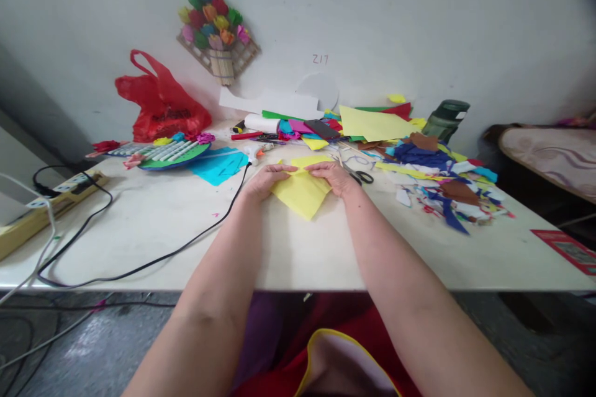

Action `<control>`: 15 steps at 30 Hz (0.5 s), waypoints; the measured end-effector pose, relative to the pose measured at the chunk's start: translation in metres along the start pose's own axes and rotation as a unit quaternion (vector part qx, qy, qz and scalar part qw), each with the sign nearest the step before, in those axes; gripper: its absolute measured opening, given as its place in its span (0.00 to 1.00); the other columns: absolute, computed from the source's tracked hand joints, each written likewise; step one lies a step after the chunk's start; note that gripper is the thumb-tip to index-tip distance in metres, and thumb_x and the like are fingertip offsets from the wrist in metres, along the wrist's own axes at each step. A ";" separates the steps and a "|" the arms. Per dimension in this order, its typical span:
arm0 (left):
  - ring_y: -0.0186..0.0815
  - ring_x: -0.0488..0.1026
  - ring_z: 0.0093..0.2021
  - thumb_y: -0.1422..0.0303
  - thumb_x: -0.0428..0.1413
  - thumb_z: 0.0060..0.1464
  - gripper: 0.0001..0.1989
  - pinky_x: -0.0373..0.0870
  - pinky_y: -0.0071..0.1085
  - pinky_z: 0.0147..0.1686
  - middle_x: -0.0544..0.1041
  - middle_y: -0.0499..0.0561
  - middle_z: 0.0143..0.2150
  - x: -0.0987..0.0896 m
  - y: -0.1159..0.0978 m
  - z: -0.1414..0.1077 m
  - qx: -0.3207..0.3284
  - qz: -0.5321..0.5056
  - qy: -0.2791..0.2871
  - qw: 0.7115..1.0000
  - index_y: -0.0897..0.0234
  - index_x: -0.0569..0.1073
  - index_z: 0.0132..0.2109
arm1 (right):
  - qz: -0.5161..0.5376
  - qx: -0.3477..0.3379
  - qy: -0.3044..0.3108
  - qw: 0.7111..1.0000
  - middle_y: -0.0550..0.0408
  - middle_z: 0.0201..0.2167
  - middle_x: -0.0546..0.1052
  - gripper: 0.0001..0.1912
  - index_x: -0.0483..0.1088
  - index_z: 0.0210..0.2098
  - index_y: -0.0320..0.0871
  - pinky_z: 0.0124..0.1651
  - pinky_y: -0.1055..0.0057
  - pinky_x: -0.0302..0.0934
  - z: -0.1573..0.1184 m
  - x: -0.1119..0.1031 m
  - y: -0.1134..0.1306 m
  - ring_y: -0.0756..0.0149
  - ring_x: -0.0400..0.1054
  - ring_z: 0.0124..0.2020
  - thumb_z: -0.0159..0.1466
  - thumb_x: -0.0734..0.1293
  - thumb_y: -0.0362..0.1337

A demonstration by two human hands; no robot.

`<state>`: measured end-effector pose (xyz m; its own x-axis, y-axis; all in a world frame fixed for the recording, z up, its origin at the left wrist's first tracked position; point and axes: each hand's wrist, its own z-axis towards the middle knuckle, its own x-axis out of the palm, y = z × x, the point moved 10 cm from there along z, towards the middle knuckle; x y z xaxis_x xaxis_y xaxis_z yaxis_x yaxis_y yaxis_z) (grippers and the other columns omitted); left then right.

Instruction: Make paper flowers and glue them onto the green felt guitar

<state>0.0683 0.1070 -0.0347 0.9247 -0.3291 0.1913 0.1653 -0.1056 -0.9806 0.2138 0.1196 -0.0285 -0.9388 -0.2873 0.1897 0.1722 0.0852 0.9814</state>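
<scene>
A sheet of yellow paper is between my two hands, above the middle of the white table. My left hand grips its left side, thumb on top and fingers curled beneath. On the right side, my right hand pinches the sheet the same way. The thumbs point toward each other near a crease across the paper, and one corner hangs toward me. Black-handled scissors lie just right of my right hand. A glue gun with a black cord rests beyond my left hand.
Blue paper and a board with paper flowers lie left, before a red plastic bag. Paper scraps heap at right near a green bottle. The black cord crosses the table to a power strip.
</scene>
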 end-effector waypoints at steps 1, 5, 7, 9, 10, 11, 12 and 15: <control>0.37 0.76 0.30 0.72 0.61 0.38 0.23 0.71 0.34 0.37 0.80 0.55 0.33 0.000 0.000 0.000 -0.001 0.000 -0.002 1.000 0.67 0.77 0.46 | -0.002 0.000 0.000 1.000 0.54 0.23 0.79 0.09 0.78 0.27 0.42 0.37 0.67 0.66 0.000 0.000 0.000 0.65 0.72 0.29 0.44 0.71 0.28; 0.38 0.76 0.30 0.72 0.60 0.37 0.22 0.71 0.33 0.36 0.80 0.55 0.32 0.001 -0.001 -0.001 0.000 0.000 -0.004 1.000 0.68 0.78 0.44 | -0.009 -0.007 0.000 1.000 0.55 0.22 0.78 0.08 0.77 0.26 0.42 0.35 0.69 0.65 0.001 -0.001 0.000 0.66 0.71 0.28 0.44 0.71 0.30; 0.38 0.76 0.31 0.72 0.60 0.37 0.22 0.71 0.33 0.36 0.80 0.55 0.32 0.001 -0.001 -0.001 0.000 0.001 -0.004 1.000 0.68 0.78 0.44 | -0.015 -0.011 0.002 1.000 0.55 0.22 0.78 0.08 0.77 0.26 0.42 0.34 0.69 0.64 0.002 -0.001 0.000 0.66 0.71 0.27 0.44 0.72 0.32; 0.39 0.76 0.31 0.72 0.60 0.37 0.22 0.71 0.34 0.36 0.80 0.55 0.32 0.001 -0.001 -0.001 -0.001 0.001 -0.003 1.000 0.68 0.78 0.44 | -0.018 -0.015 0.004 1.000 0.55 0.22 0.77 0.09 0.77 0.27 0.42 0.34 0.69 0.64 0.002 -0.001 0.001 0.66 0.71 0.27 0.44 0.71 0.33; 0.39 0.76 0.31 0.72 0.61 0.37 0.22 0.71 0.34 0.37 0.80 0.55 0.32 0.001 -0.001 -0.001 -0.001 0.001 -0.003 1.000 0.68 0.78 0.45 | -0.017 -0.016 0.005 1.000 0.55 0.22 0.77 0.09 0.77 0.28 0.42 0.34 0.69 0.64 0.002 0.000 0.001 0.66 0.71 0.27 0.44 0.71 0.33; 0.39 0.76 0.31 0.72 0.61 0.37 0.22 0.72 0.34 0.37 0.80 0.55 0.33 0.001 -0.001 -0.001 -0.001 0.002 -0.002 1.000 0.68 0.78 0.45 | -0.014 -0.015 0.006 1.000 0.55 0.22 0.77 0.10 0.77 0.28 0.42 0.34 0.69 0.64 0.002 0.000 0.001 0.66 0.71 0.27 0.44 0.71 0.33; 0.39 0.76 0.31 0.72 0.61 0.37 0.22 0.72 0.35 0.37 0.80 0.55 0.33 0.001 -0.001 -0.001 0.000 0.002 -0.002 1.000 0.68 0.78 0.45 | -0.011 -0.014 0.007 1.000 0.55 0.23 0.77 0.10 0.77 0.28 0.42 0.34 0.69 0.64 0.002 0.001 0.001 0.67 0.71 0.27 0.44 0.70 0.32; 0.38 0.76 0.31 0.72 0.60 0.37 0.21 0.72 0.35 0.38 0.80 0.55 0.32 -0.001 0.000 0.001 0.001 0.005 -0.001 1.000 0.68 0.78 0.44 | -0.006 -0.007 0.009 1.000 0.55 0.23 0.77 0.11 0.77 0.28 0.42 0.33 0.69 0.64 0.002 0.002 0.000 0.67 0.70 0.26 0.44 0.69 0.31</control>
<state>0.0676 0.1078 -0.0352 0.9271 -0.3278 0.1817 0.1573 -0.0999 -0.9825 0.2118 0.1206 -0.0284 -0.9356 -0.3046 0.1787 0.1657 0.0680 0.9838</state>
